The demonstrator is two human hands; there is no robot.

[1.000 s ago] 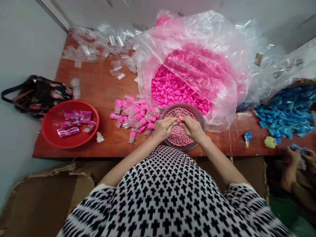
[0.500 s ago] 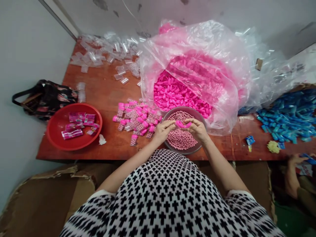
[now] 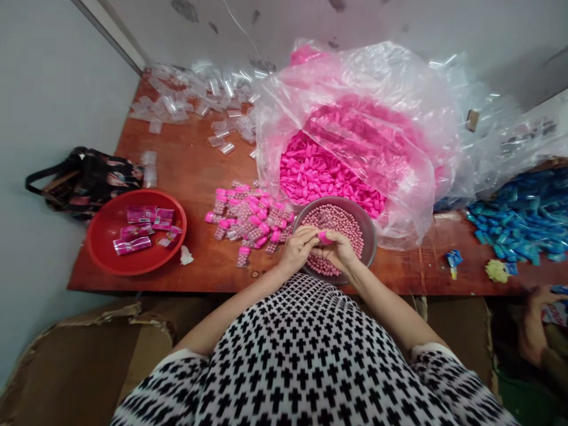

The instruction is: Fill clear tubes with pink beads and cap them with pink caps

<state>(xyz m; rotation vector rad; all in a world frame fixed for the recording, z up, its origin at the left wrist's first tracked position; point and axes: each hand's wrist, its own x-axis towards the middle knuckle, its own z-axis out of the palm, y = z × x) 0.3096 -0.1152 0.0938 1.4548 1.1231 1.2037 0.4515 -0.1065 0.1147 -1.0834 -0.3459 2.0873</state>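
Over a grey bowl of small pink balls, my two hands meet. My right hand is closed, its thumb pressed on a glossy pink plastic cap. My left hand is closed too, fingertips against the cap's left side; what lies inside its fingers is hidden. Just left of the bowl is a pile of small clear containers with pink caps, filled with pink balls. Behind the bowl, loose pink caps spill from a large clear plastic bag.
Clear empty plastic sleeves lie at the back left. A red basin with shiny pink packets and a dark floral bag stand at left. Blue plastic pieces are heaped at right, near another person's hand.
My hands have come closer together and slightly lower over the bowl. The pink piece, earlier stretched out between both hands, now shows only as a small cap under my right thumb.
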